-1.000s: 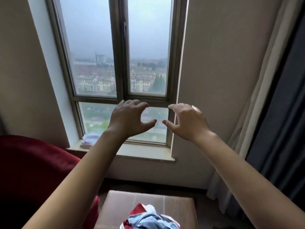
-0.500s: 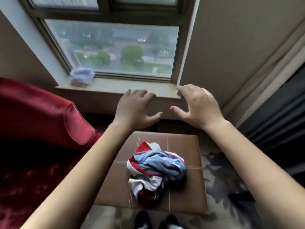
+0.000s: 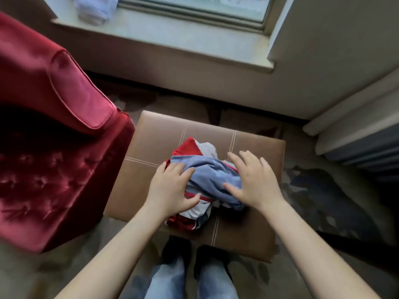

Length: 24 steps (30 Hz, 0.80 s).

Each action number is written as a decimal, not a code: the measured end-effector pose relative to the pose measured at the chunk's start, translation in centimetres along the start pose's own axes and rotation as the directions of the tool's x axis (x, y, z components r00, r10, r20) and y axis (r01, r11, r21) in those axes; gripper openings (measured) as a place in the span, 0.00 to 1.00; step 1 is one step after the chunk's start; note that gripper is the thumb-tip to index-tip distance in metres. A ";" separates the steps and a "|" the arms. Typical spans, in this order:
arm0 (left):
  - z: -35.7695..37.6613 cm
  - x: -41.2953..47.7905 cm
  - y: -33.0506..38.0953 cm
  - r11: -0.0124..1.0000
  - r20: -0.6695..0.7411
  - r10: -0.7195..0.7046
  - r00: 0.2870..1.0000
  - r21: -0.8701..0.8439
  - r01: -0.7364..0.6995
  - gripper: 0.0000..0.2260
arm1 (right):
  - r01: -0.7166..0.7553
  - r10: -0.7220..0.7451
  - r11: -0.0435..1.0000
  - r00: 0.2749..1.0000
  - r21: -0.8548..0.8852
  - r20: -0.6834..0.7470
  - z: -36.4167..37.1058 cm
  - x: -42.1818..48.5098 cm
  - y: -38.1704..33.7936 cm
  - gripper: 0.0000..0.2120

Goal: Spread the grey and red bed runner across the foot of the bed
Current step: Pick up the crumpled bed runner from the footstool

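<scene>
Crumpled into a tight ball at mid-frame - bed runner (image 3: pixel 207 175), with a grey-blue fold uppermost, red bands at its 11 and 6 o'clock and pale patches between. Not spread at all, and sitting on the middle of a footstool rather than on any bed.

Left hand (image 3: pixel 170 188) laid against the ball's 8 o'clock side, fingers fairly straight and fanned over the fabric, thumb out toward the near edge. Right hand (image 3: pixel 257 184) laid flat on its 3 o'clock side, fingers spread wide, thumb lying on the grey fold. No fabric gathered in either.

Around it, by size:
- red buttoned armchair (image 3: pixel 54 126) filling 9 o'clock, its arm just beside the stool;
- patterned grey carpet (image 3: pixel 323 201) from 3 to 6 o'clock;
- pale windowsill (image 3: pixel 172 37) at 12 o'clock;
- brown stitched ottoman (image 3: pixel 155 134) under the runner;
- dark curtain (image 3: pixel 362 143) at 3 o'clock;
- blue jeans (image 3: pixel 216 281) and dark shoes (image 3: pixel 177 249) at 6 o'clock, near the stool's near edge;
- a small folded white cloth (image 3: pixel 95 9) on the sill at 11 o'clock.

Against half a second ago - both hands lowered from above the stool's far edge onto the runner, the view tipped further down, the ball unmoved.
</scene>
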State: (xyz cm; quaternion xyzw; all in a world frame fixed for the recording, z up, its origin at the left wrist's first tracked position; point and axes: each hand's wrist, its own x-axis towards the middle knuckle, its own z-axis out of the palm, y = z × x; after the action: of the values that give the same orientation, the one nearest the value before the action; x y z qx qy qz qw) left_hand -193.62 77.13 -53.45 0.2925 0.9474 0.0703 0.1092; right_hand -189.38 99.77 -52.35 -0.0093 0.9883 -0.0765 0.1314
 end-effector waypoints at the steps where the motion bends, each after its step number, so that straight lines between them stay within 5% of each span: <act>1: 1.7 0.0 -0.1 1.000 0.017 -0.017 1.000 -0.014 0.017 0.28 | 0.005 -0.005 1.000 1.000 0.000 0.025 1.7 0.2 0.3 0.39; 8: 11.9 1.0 -0.9 0.987 0.017 -0.115 0.993 -0.114 0.116 0.30 | 0.043 -0.046 0.999 0.992 0.030 0.120 12.2 2.3 1.7 0.42; 16: 20.6 0.6 -1.6 0.984 0.253 -0.175 0.952 0.064 0.164 0.61 | 0.047 -0.048 0.999 0.944 0.013 0.327 20.5 5.4 1.9 0.64; 24: 24.0 3.0 -3.5 0.964 -0.027 -0.251 0.968 0.089 0.252 0.39 | 0.022 -0.012 0.999 0.972 -0.043 0.233 23.8 8.9 2.3 0.60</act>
State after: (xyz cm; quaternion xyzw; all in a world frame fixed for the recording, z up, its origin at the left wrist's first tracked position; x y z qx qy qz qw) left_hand -191.97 77.60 -77.79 0.1741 0.9799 0.0144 0.0965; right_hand -191.77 98.15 -77.70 -0.0296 0.9675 -0.0535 0.2454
